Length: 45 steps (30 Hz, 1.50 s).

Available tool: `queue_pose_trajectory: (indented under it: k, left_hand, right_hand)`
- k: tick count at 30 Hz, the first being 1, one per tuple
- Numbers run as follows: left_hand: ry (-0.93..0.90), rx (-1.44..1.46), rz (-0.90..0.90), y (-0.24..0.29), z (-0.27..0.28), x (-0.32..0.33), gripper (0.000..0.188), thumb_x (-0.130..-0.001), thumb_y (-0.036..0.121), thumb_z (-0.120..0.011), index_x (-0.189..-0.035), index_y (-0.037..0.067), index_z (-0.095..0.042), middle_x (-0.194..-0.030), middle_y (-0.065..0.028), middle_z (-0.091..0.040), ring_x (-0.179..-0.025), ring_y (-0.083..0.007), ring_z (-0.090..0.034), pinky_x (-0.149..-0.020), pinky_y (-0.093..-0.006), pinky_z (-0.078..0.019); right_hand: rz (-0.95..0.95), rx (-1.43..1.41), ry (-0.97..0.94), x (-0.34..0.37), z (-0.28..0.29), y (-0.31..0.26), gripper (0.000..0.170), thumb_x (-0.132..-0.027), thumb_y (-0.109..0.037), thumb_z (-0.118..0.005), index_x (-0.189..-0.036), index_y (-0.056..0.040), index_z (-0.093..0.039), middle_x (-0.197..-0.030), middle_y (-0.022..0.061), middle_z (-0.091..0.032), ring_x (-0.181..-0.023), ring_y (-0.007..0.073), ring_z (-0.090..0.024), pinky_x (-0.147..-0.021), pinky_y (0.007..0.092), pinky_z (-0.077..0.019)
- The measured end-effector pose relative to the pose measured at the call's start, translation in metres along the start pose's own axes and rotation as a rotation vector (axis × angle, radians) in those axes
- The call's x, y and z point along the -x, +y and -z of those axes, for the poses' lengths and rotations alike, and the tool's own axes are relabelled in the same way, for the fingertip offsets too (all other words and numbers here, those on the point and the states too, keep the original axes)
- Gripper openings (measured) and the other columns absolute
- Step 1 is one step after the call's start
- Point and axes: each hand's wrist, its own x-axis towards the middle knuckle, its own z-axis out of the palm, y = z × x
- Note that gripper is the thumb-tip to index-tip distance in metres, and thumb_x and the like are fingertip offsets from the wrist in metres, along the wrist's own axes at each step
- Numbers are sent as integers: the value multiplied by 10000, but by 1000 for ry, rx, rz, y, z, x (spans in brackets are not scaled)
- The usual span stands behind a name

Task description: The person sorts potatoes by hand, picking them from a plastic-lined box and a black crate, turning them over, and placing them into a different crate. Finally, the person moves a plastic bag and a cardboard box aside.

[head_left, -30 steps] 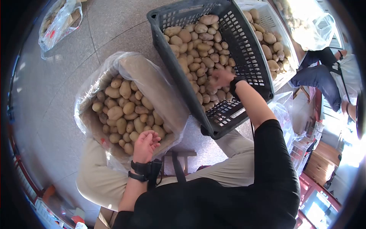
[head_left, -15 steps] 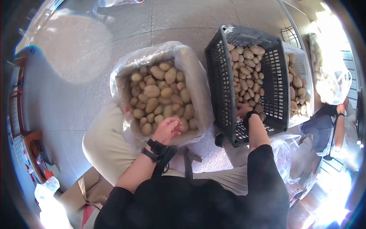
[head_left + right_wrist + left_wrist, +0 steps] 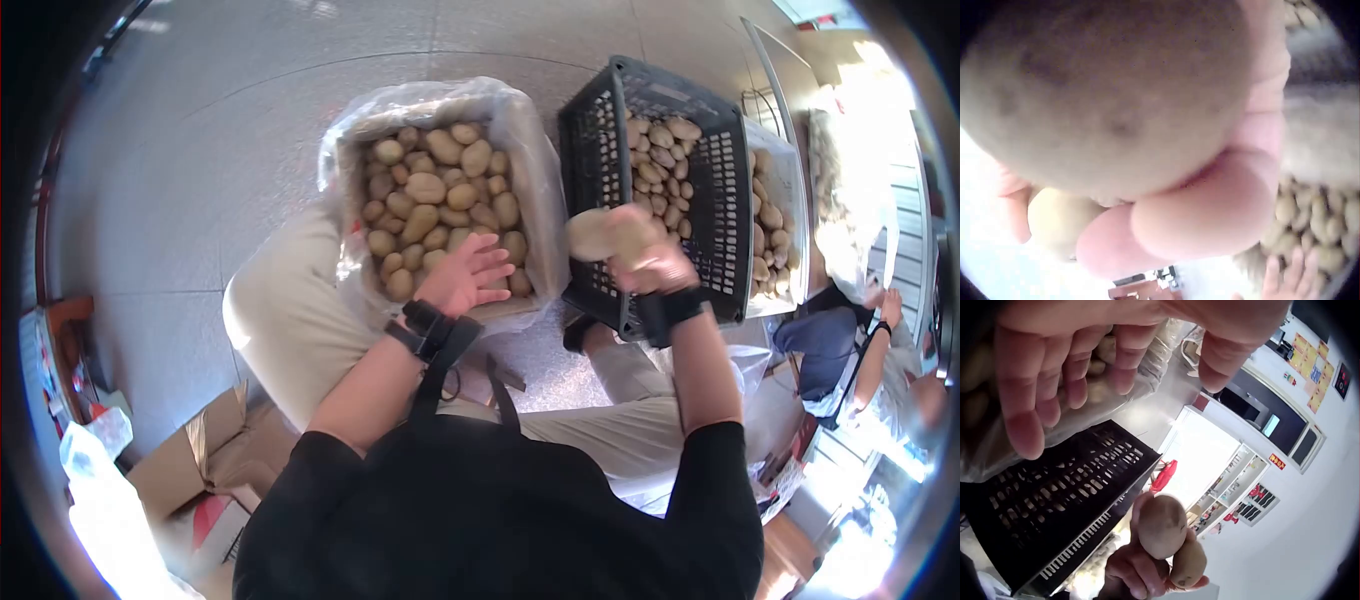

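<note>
In the head view my right hand [image 3: 652, 252] grips potatoes [image 3: 592, 236] above the near left side of the black crate [image 3: 590, 150]. The left wrist view shows at least two potatoes [image 3: 1162, 526] in that hand [image 3: 1138, 569]; a large potato [image 3: 1104, 94] fills much of the right wrist view, fingers [image 3: 1204, 206] curled round it. My left hand [image 3: 465, 280], fingers spread and holding nothing, is over the near edge of the plastic-lined box [image 3: 540, 180] full of potatoes [image 3: 425, 188].
Behind the black crate, to the right, is a white crate [image 3: 800, 240] with potatoes. A seated person [image 3: 860, 350] is at the right edge. An opened cardboard box [image 3: 190, 450] lies at the lower left. The tiled floor [image 3: 250, 130] spreads beyond the box.
My right hand has come up out of the black crate with potatoes and moved left toward the lined box. My left hand's fingers have spread. The head view has shifted.
</note>
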Motion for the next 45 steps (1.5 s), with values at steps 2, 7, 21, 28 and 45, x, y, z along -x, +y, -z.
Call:
queue_pose_trajectory:
  k: [2, 7, 21, 28, 45]
  left_hand:
    - [-58, 42, 16, 6, -4, 7, 360, -875, 357, -486, -1095, 72, -480, -1073, -86, -517, -971, -184, -519, -680, -367, -490]
    - [366, -23, -286, 9, 67, 3, 258, -879, 279, -482, -1066, 101, -480, -985, -46, -536, -886, -177, -530, -642, -373, -486]
    - [-12, 7, -663, 27, 68, 3, 224, -858, 42, -475, -1071, -14, -435, -1039, -151, -518, -1018, -302, -513, -879, -410, -435]
    - [25, -116, -384, 6, 7, 12, 236, -871, 58, -452, -1101, 10, -434, -1049, -135, -538, -972, -258, -550, -844, -372, -457]
    - [195, -269, -173, 10, -31, -28, 278, -879, 68, -388, -1152, 12, -396, -1068, -124, -510, -943, -231, -544, -811, -358, -457]
  right_hand:
    - [-107, 27, -160, -27, -49, 41, 574, -606, -213, -696, -1103, -39, -469, -874, 83, -553, -579, 127, -530, -545, 230, -452]
    - [-139, -115, 150, -127, -106, 116, 443, -737, -56, -628, -1134, -30, -434, -802, 67, -546, -577, 137, -531, -486, 243, -425]
    - [166, -92, 281, -137, -96, 103, 296, -794, -37, -566, -1070, 42, -492, -1063, 147, -528, -832, 201, -580, -693, 265, -497]
    - [495, -11, 803, -20, 35, -16, 181, -792, -64, -576, -957, -1, -542, -833, 83, -608, -677, 142, -598, -589, 241, -500]
    - [-26, 1764, 905, -117, 259, -41, 544, -630, -239, -697, -1135, -157, -510, -1254, 125, -398, -1186, 311, -343, -915, 471, -358]
